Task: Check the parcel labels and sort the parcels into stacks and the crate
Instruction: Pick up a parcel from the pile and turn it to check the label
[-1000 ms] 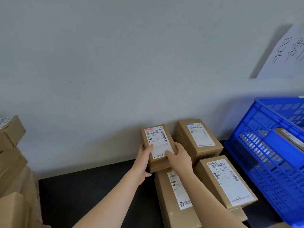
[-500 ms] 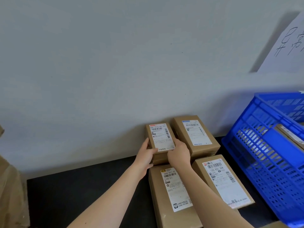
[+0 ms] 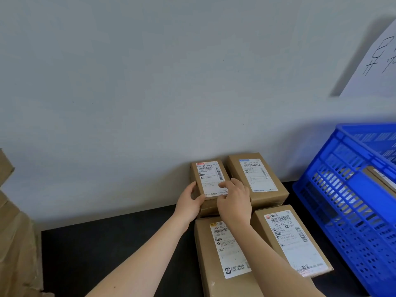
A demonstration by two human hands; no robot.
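A small brown parcel (image 3: 209, 174) with a white label lies against the wall, beside a larger labelled parcel (image 3: 256, 176) on its right. My left hand (image 3: 189, 202) grips its near left corner, thumb on the label. My right hand (image 3: 234, 201) rests on its near right edge, fingers curled over the label. Two long labelled parcels lie in front: one (image 3: 225, 254) under my right forearm, another (image 3: 293, 241) to its right. The blue crate (image 3: 347, 189) stands at the right with a parcel (image 3: 379, 179) inside.
The black tabletop (image 3: 111, 249) stretches to the left of the parcels. More brown boxes (image 3: 15, 243) are stacked at the far left edge. A handwritten paper sheet (image 3: 377, 61) hangs on the wall above the crate.
The small parcel was lowered from above the front parcel and pushed back to the wall next to the larger parcel. Both hands stayed on it.
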